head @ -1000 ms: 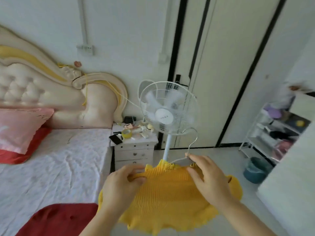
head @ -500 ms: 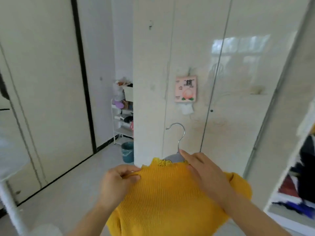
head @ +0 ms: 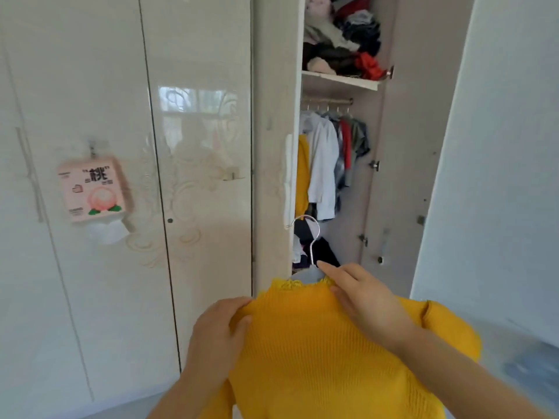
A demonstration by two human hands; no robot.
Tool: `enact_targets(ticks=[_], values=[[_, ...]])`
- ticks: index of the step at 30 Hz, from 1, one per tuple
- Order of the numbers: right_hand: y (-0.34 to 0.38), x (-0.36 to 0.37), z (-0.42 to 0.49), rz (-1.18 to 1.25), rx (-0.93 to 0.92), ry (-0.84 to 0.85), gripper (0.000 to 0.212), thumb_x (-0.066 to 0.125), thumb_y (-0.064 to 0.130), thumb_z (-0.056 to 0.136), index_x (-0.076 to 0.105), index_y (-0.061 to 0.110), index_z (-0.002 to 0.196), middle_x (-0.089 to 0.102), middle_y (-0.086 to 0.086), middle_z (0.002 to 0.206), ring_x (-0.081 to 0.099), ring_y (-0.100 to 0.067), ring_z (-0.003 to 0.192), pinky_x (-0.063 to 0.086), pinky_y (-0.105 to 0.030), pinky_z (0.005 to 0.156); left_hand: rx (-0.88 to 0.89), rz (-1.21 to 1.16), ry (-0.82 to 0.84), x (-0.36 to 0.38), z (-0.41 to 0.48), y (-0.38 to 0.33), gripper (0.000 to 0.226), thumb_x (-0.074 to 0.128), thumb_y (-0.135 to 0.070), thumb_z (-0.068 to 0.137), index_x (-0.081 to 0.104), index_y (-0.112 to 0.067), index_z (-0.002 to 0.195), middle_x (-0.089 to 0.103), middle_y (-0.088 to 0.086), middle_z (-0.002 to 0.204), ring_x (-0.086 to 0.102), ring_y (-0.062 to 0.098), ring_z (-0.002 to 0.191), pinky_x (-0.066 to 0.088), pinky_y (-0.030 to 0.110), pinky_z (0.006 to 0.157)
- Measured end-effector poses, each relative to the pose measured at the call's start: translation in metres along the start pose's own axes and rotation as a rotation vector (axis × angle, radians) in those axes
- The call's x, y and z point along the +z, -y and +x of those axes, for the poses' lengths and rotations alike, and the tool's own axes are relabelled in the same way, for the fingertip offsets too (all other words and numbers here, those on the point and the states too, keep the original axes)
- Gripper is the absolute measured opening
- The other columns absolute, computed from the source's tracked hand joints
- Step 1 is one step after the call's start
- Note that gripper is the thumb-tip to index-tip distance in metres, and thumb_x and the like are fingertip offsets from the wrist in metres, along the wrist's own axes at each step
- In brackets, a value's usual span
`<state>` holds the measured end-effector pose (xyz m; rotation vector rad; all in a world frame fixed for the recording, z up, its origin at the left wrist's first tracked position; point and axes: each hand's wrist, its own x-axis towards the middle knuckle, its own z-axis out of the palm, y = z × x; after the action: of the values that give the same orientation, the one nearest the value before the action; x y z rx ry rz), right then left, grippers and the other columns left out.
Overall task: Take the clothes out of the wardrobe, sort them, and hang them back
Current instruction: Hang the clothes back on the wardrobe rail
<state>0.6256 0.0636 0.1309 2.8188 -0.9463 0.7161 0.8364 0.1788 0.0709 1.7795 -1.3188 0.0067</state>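
A yellow ribbed knit top hangs on a grey hanger with a metal hook, held low in front of me. My left hand pinches the top's left shoulder. My right hand grips the right shoulder by the collar, its forefinger stretched toward the hook's base. Straight ahead stands the wardrobe's open section, where several garments hang from a rail: a yellow piece, a white shirt, red and grey ones.
Folded clothes are piled on the shelf above the rail, more dark clothes lie at the bottom. Shut glossy wardrobe doors fill the left, one carrying a pink tissue pack. The open door stands at right.
My view has swung right, from the bed and fan past the shut doors to the open wardrobe section. Both hands kept their hold on the yellow top throughout.
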Motion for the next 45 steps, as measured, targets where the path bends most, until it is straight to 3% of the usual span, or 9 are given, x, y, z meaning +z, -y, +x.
enact_targets(ticks=[8,19,28,33,45], values=[[-0.135,-0.016,0.027,-0.102,0.156,-0.023,0.046,0.023,0.028,0.102,0.014,0.034,0.146,0.037,0.004,0.14,0.045,-0.014,0.119,0.043,-0.022,0.095,0.149,-0.054,0.094,0.127,0.106,-0.055,0.036,0.052,-0.024,0.093,0.05,-0.026,0.128,0.051,-0.015,0.122,0.045,0.002,0.112,0.032,0.022,0.101],[-0.293,-0.007,0.142,-0.122,0.17,-0.099,0.048,0.028,0.022,0.102,0.014,0.034,0.147,0.038,0.004,0.136,0.048,-0.014,0.114,0.044,-0.021,0.092,0.149,0.074,0.051,0.251,0.275,-0.099,0.048,0.041,-0.02,0.098,0.028,-0.027,0.143,0.033,-0.009,0.147,0.026,0.008,0.136,0.02,0.022,0.111],[-0.367,0.037,0.28,-0.171,0.121,-0.191,0.047,0.027,0.023,0.102,0.016,0.031,0.147,0.042,0.001,0.127,0.051,-0.015,0.104,0.047,-0.024,0.083,0.14,-0.006,-0.004,0.306,0.428,-0.074,0.045,0.041,-0.016,0.098,0.033,-0.018,0.142,0.036,-0.002,0.146,0.03,0.011,0.135,0.019,0.019,0.109],[-0.404,0.058,0.363,-0.198,0.089,-0.194,0.049,0.031,0.019,0.101,0.016,0.029,0.147,0.041,0.0,0.126,0.051,-0.017,0.105,0.045,-0.022,0.08,0.107,-0.091,-0.118,0.33,0.512,-0.062,0.04,0.046,-0.017,0.096,0.043,-0.019,0.136,0.045,-0.003,0.138,0.041,0.01,0.125,0.022,0.011,0.095],[-0.494,0.144,0.554,-0.288,-0.04,-0.119,0.054,0.033,0.018,0.1,0.01,0.026,0.147,0.038,-0.002,0.127,0.054,-0.022,0.104,0.046,-0.03,0.075,0.01,-0.074,-0.264,0.406,0.684,0.006,0.033,0.046,-0.021,0.096,0.051,-0.02,0.128,0.049,-0.005,0.129,0.044,0.013,0.122,0.035,0.026,0.103]])
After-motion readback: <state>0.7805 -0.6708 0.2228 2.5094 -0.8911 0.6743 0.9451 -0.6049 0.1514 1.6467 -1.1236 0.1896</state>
